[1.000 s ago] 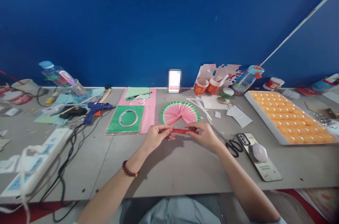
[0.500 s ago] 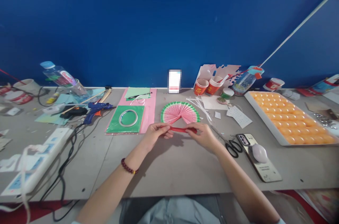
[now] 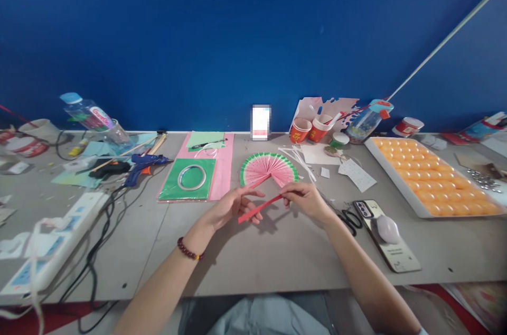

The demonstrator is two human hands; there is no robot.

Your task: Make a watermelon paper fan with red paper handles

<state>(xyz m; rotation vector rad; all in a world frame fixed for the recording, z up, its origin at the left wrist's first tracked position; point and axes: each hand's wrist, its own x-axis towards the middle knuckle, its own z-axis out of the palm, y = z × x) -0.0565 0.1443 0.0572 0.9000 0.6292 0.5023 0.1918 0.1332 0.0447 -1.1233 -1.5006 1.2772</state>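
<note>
A narrow red paper strip (image 3: pixel 269 202) hangs at a slant above the table, its upper end pinched between the thumb and fingers of my right hand (image 3: pixel 311 202). The strip's lower end lies across the fingers of my left hand (image 3: pixel 229 207), which are spread and not closed on it. Just beyond both hands, a pleated paper fan (image 3: pixel 264 165), pink with a green and white edge, rests on the table. It is opened most of the way round, with a gap facing me. My hands partly cover its near edges.
Left of the fan are a green paper pack (image 3: pixel 188 195) with a tape roll (image 3: pixel 192 167) on it, and a blue glue gun (image 3: pixel 144 165). To the right lie black-handled scissors (image 3: pixel 350 220), a phone (image 3: pixel 390 253), red paper cups (image 3: pixel 301 129) and a tray of orange balls (image 3: pixel 414 208).
My left hand has let go of its end of the red strip and spread its fingers. The strip has turned from level to slanting down left, still held by my right hand.
</note>
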